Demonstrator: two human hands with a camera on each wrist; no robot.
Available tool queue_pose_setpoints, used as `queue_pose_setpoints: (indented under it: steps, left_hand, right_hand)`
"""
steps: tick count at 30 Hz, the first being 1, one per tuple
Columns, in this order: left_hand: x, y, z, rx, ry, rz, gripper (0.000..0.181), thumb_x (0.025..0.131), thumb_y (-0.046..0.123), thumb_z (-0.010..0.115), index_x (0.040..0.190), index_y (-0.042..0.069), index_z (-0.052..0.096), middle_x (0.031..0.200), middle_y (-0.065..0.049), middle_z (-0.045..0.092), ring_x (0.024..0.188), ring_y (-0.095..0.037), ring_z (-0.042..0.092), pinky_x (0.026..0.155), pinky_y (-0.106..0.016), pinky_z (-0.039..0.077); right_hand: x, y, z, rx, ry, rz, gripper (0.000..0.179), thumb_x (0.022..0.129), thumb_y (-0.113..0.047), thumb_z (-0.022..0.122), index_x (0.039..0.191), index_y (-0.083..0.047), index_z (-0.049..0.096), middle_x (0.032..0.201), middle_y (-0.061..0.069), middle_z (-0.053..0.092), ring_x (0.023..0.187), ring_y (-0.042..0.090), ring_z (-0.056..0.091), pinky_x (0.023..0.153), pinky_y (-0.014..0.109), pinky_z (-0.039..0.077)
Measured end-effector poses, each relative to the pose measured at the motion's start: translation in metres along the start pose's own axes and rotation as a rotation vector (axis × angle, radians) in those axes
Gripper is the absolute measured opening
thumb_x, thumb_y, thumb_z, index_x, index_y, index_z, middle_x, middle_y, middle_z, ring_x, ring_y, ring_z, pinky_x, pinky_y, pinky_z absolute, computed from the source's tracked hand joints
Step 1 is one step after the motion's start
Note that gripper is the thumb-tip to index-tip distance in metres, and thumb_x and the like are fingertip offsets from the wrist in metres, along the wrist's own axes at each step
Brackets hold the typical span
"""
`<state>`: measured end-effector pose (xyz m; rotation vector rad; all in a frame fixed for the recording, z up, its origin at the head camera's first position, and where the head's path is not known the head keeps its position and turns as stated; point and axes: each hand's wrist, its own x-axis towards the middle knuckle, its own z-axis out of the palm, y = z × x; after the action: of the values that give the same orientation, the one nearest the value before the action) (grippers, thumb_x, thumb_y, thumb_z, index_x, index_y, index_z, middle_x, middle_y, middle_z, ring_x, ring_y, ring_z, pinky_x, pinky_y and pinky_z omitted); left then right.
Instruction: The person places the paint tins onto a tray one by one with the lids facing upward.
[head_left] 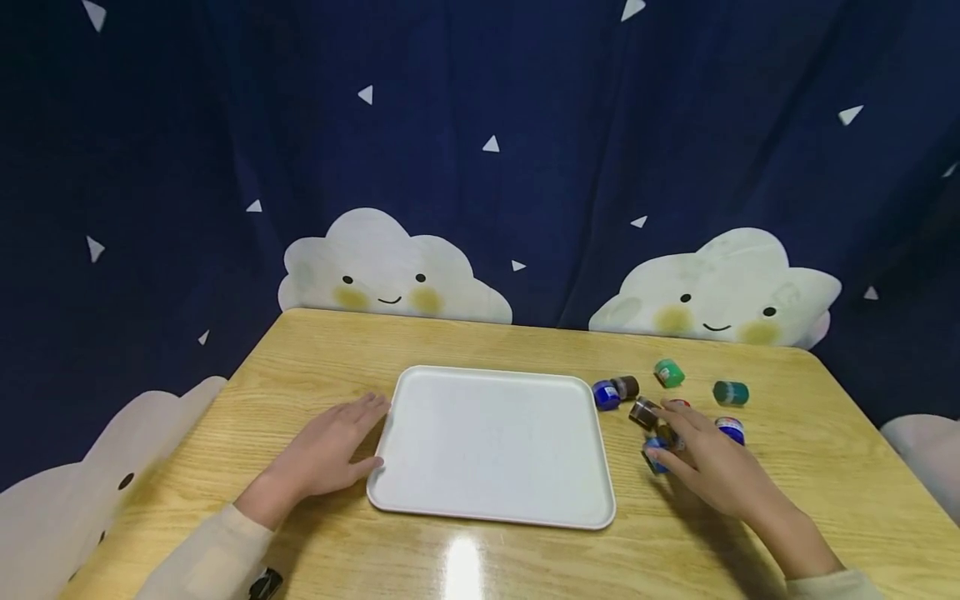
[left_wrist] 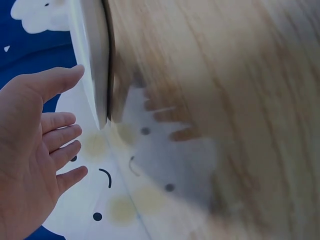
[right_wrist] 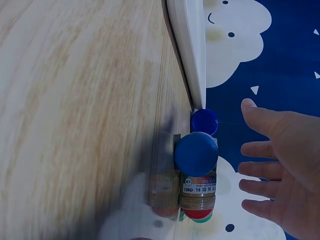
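Observation:
A white rectangular tray (head_left: 491, 450) lies on the wooden table. My left hand (head_left: 333, 446) is at the tray's left edge, its thumb overlapping the rim in the head view; the left wrist view shows the fingers spread and relaxed. To the tray's right, my right hand (head_left: 708, 458) hovers over a cluster of small paint jars, palm down, with loose fingers and nothing in them. Under its fingers are a light-blue jar (head_left: 655, 456), a brown jar (head_left: 665, 434) and a dark jar (head_left: 643, 412). The right wrist view shows a blue lid (right_wrist: 196, 154) and a labelled jar (right_wrist: 198, 186).
Beside the tray's right corner are a dark-blue jar (head_left: 606, 395) and a dark-brown jar (head_left: 626, 387). Farther right lie a green jar (head_left: 670, 373), a teal jar (head_left: 731, 392) and a blue jar (head_left: 731, 430). A navy curtain (head_left: 450, 167) hangs behind the table.

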<state>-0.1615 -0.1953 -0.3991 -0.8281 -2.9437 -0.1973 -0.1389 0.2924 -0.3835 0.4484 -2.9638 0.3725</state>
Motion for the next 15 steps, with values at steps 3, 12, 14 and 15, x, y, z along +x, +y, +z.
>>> queue_pose_setpoints:
  steps: [3, 12, 14, 15]
  left_hand:
    - [-0.0010, 0.0003, 0.0010, 0.004, -0.016, 0.004, 0.068, 0.086, 0.032, 0.068, 0.141, -0.001, 0.045, 0.146, -0.018, 0.047, 0.137, -0.036, 0.044, 0.109, -0.053, 0.041]
    - [-0.0018, 0.0009, 0.0025, -0.010, -0.041, 0.027, 0.065, 0.087, 0.029, 0.069, 0.140, 0.000, 0.046, 0.147, -0.018, 0.046, 0.137, -0.036, 0.044, 0.110, -0.052, 0.041]
    - [-0.0016, 0.0015, 0.0023, -0.010, -0.048, 0.032, 0.065, 0.087, 0.029, 0.068, 0.140, 0.000, 0.046, 0.147, -0.019, 0.046, 0.137, -0.036, 0.044, 0.110, -0.052, 0.041]
    - [-0.0013, 0.0019, 0.0023, -0.009, -0.051, 0.035, 0.064, 0.087, 0.029, 0.068, 0.140, 0.000, 0.046, 0.147, -0.019, 0.045, 0.137, -0.036, 0.044, 0.110, -0.052, 0.041]
  right_hand:
    - [-0.0006, -0.0011, -0.0003, 0.012, 0.015, -0.015, 0.058, 0.091, -0.039, 0.063, 0.138, -0.009, 0.050, 0.138, 0.029, 0.048, 0.118, 0.047, 0.055, 0.083, 0.060, 0.054]
    - [-0.0014, -0.0053, -0.0029, 0.000, 0.046, -0.051, 0.055, 0.087, -0.032, 0.069, 0.133, -0.005, 0.054, 0.125, 0.025, 0.059, 0.105, 0.037, 0.062, 0.072, 0.047, 0.058]
    - [-0.0016, -0.0060, -0.0030, -0.014, 0.056, -0.062, 0.054, 0.086, -0.030, 0.071, 0.130, -0.004, 0.056, 0.122, 0.024, 0.061, 0.102, 0.036, 0.064, 0.069, 0.044, 0.058]
    - [-0.0017, -0.0064, -0.0030, -0.020, 0.060, -0.068, 0.054, 0.085, -0.030, 0.072, 0.129, -0.003, 0.057, 0.120, 0.024, 0.062, 0.100, 0.035, 0.064, 0.068, 0.043, 0.058]
